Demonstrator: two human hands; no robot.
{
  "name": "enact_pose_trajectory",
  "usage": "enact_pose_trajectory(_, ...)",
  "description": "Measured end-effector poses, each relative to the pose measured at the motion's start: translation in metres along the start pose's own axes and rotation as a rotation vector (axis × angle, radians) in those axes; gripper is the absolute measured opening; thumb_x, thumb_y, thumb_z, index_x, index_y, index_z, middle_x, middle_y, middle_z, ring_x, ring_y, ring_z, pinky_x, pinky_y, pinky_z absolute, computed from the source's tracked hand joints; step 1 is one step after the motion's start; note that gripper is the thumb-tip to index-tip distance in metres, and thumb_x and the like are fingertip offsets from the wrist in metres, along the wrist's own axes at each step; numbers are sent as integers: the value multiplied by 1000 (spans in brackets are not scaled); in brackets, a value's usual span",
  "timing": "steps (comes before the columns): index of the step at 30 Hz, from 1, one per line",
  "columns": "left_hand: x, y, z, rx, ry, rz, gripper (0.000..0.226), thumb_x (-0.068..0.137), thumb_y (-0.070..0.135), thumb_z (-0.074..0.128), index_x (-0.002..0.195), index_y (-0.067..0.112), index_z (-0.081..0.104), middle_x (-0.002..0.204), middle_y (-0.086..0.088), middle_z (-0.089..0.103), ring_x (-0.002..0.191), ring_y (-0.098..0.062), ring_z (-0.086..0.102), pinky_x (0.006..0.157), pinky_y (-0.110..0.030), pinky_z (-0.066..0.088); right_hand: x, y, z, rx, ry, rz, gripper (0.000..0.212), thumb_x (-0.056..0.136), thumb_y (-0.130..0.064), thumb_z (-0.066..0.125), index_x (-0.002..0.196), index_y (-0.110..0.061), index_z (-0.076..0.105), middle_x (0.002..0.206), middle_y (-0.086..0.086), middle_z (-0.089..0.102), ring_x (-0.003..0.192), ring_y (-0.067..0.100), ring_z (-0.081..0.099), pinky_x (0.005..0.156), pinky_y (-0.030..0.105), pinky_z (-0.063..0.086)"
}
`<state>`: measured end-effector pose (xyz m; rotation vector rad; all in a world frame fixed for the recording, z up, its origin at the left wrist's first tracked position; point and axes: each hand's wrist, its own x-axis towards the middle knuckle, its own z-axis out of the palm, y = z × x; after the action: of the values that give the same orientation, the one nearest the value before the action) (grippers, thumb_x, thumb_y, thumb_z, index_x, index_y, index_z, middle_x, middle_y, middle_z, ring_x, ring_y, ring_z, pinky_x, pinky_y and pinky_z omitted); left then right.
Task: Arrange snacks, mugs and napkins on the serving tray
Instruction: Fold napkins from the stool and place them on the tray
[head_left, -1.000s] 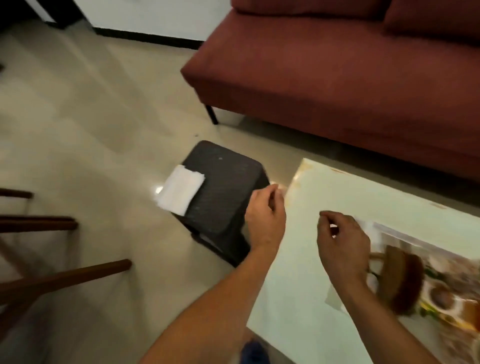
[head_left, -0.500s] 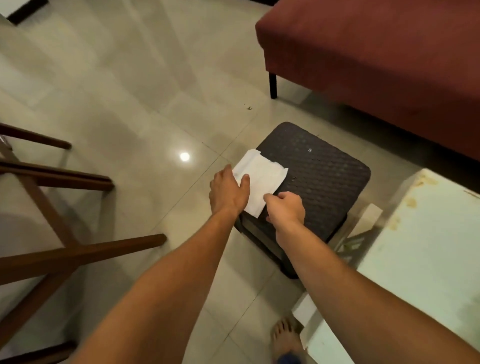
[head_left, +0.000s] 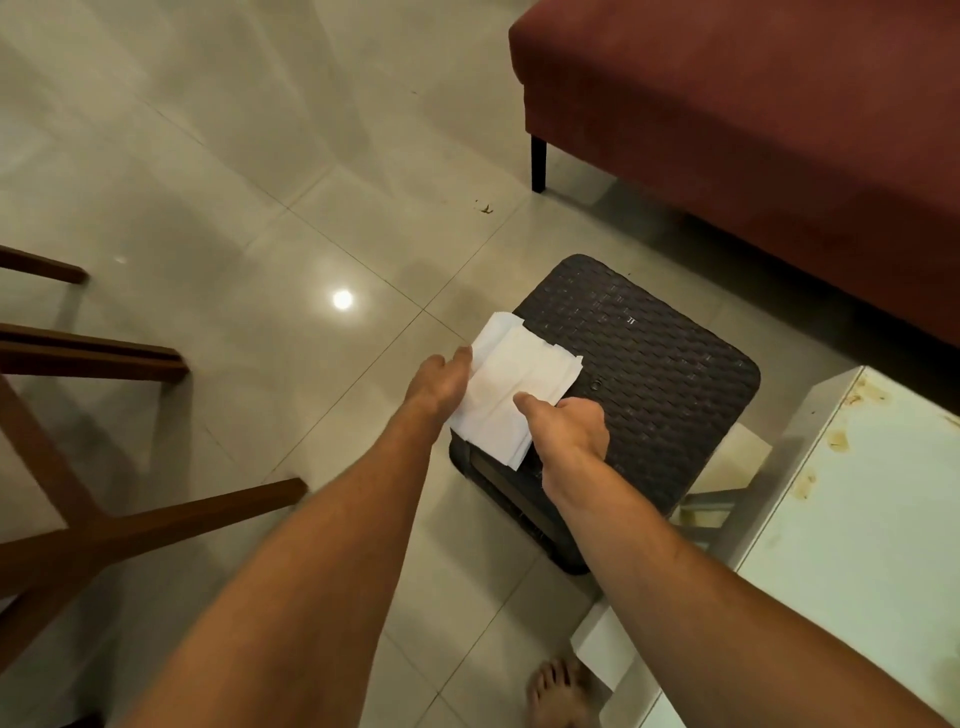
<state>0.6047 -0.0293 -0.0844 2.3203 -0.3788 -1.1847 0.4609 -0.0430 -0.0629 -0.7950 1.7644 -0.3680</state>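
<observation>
White paper napkins (head_left: 511, 382) lie in a loose stack on the near left corner of a dark woven stool (head_left: 639, 374), overhanging its edge. My left hand (head_left: 439, 384) grips the stack's left edge, fingers curled under it. My right hand (head_left: 563, 426) pinches the stack's near right side, thumb on top. The serving tray, mugs and snacks are out of view.
A dark red sofa (head_left: 753, 130) stands behind the stool. A pale table (head_left: 857, 545) fills the right edge. Brown wooden chair legs (head_left: 104, 525) cross the tiled floor at left. My bare foot (head_left: 558, 691) shows at the bottom.
My view swung left from the table and tray to the stool. Both hands reached the napkins and closed on them; the stack now looks slightly spread.
</observation>
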Motion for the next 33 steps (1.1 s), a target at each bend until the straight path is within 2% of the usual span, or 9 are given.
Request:
enact_pose_trajectory(2,3,0,-2,-5,9,40,54,100,50,47,134,9,59,133,-11,61,110,-28,58,95,-41,47,2,0,3,0,-11,10,30,70,-37,84,77,-15,65,75,-2,64,65,15,60,57,28,49)
enact_pose_trajectory(5,3,-1,-3,61,138,143,41,96,38,55,123,11,69,120,-7,70,103,-27,64,96,-44,54,3,0,6,-22,-23,9,24,71,-32,81,77,-13,68,75,-1,68,67,17,64,66,31,55)
enact_pose_trajectory(10,-22,-2,5,206,339,437,30,96,35,60,117,16,69,111,0,68,98,-19,63,82,-34,52,1,-3,5,-60,-11,16,12,74,-22,71,79,-11,71,80,2,72,72,23,68,72,36,61)
enact_pose_trajectory(14,-44,-14,11,284,404,732,19,95,34,64,106,19,62,102,6,61,89,-12,57,73,-26,47,1,-4,2,-65,-13,25,18,75,-20,69,90,-12,75,88,3,74,77,24,69,75,36,61)
enact_pose_trajectory(20,-62,-28,20,634,345,1014,41,101,43,44,102,17,76,101,-2,72,93,-19,62,78,-39,53,2,-7,-6,-38,-50,97,24,85,-26,64,103,-10,68,100,9,71,90,26,68,86,43,59)
enact_pose_trajectory(22,-66,-29,23,586,315,983,42,102,39,40,114,17,74,108,-3,73,96,-20,65,81,-41,54,0,-9,-8,14,-55,114,29,85,-32,58,102,-10,68,100,9,71,89,26,68,86,43,59)
enact_pose_trajectory(26,-64,-24,28,366,336,732,39,104,28,46,141,19,52,128,-5,63,108,-22,63,88,-38,55,-3,-11,-9,96,-94,119,40,81,-43,61,106,-13,71,100,7,74,90,27,71,86,42,60)
enact_pose_trajectory(29,-56,-13,27,466,339,529,43,98,39,56,137,20,56,128,-9,58,112,-26,58,89,-39,54,-1,-9,-7,15,-90,64,34,80,-34,69,105,-11,72,98,6,74,88,26,70,85,41,60)
enact_pose_trajectory(33,-47,3,27,619,237,376,42,91,44,63,126,21,64,111,-3,70,102,-26,66,91,-45,56,0,-5,-5,-106,-58,9,26,84,-27,68,105,-13,72,104,6,73,92,25,69,84,41,60)
